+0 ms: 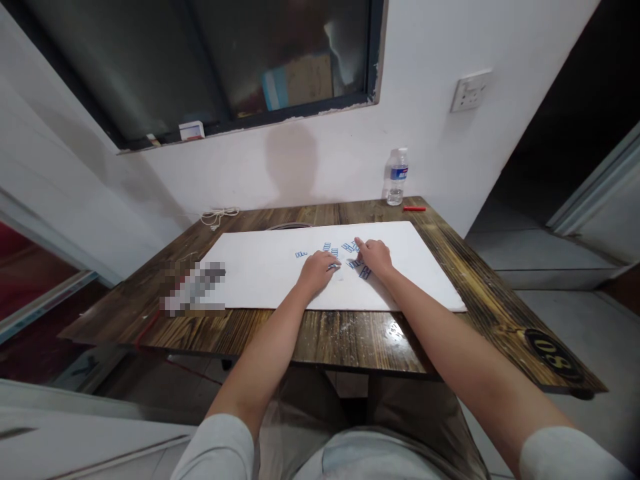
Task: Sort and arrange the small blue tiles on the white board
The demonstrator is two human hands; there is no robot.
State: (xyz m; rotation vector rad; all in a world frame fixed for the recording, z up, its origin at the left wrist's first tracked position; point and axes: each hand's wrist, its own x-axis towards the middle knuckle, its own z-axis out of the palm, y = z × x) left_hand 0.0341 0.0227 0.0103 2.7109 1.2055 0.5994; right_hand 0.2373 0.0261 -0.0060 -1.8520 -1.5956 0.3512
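A white board (260, 273) lies flat on the wooden table. Several small blue slotted pieces (327, 247) are scattered over its middle, too small to name more exactly. My left hand (317, 272) rests low on the board, fingers slightly bent and apart, with its fingertips beside a blue piece. To its right is my right hand (376, 257), its fingers reaching over another cluster of pieces (349, 247), fingers apart. A few more pieces (365, 273) lie under and below that hand. One small group (301, 254) sits apart on the left.
At the table's back right stand a water bottle (397, 177) and a red stick-shaped object (415, 209). A white cable (220, 214) lies at the back left. Left of the board is a blurred-out patch. A wall and window border the table's far side.
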